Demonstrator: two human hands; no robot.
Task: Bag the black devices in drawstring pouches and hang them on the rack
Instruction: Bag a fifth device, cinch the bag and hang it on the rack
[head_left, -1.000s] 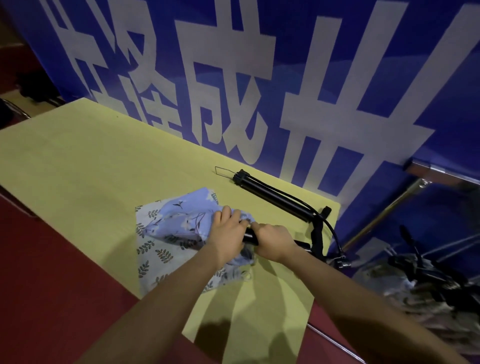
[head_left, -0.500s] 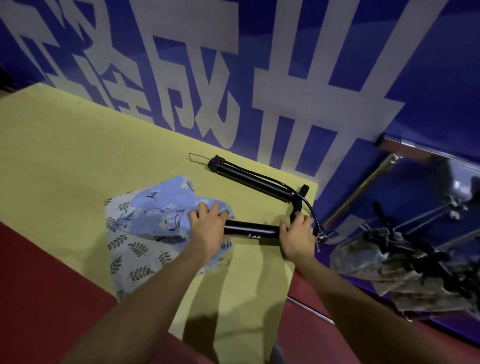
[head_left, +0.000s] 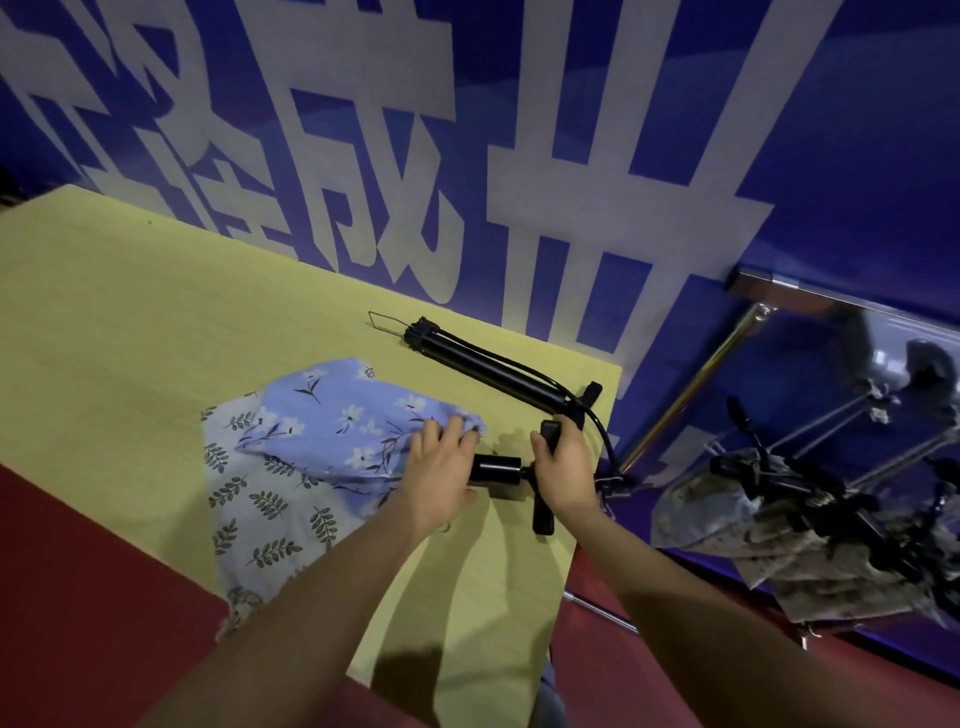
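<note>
- Head view: the device (head_left: 497, 468) lies near the table's (head_left: 130, 322) right end, its tip inside the blue pouch (head_left: 332, 415).
- Right hand (head_left: 563, 470) grips its crossbar; left hand (head_left: 439, 475) pinches the pouch mouth.
- Push straight in; keep the mouth wide.

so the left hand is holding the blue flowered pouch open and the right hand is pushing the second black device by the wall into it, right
Not quite. In the head view the right hand grips the nearer black device, the one with the cross handle, already partly inside the blue flowered pouch held by the left hand. The second black device lies untouched by the wall.
</note>
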